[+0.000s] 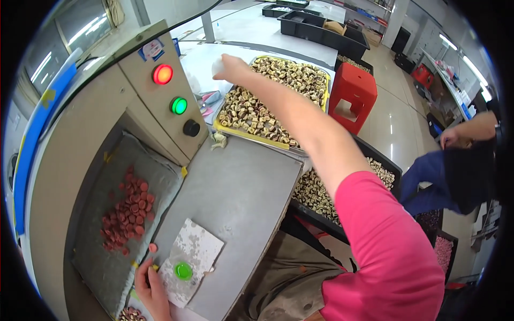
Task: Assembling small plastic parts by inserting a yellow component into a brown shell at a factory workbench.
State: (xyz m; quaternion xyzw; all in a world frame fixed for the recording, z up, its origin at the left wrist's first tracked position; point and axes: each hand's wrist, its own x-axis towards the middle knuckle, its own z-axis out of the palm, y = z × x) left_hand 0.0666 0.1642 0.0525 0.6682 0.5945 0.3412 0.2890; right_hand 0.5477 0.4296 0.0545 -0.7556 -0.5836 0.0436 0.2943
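The right hand (231, 67) reaches out to the far edge of the tray (316, 72) of brown-and-cream pieces, fingers closed around a small white lump (217, 65). The left hand (151, 286) rests at the near edge of the bench (241, 192), fingers loosely spread beside a green button (183, 270) on a worn plate (199, 247).

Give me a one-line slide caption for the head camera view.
Right hand reaches over a tray of brown pieces; left hand rests beside a green button.
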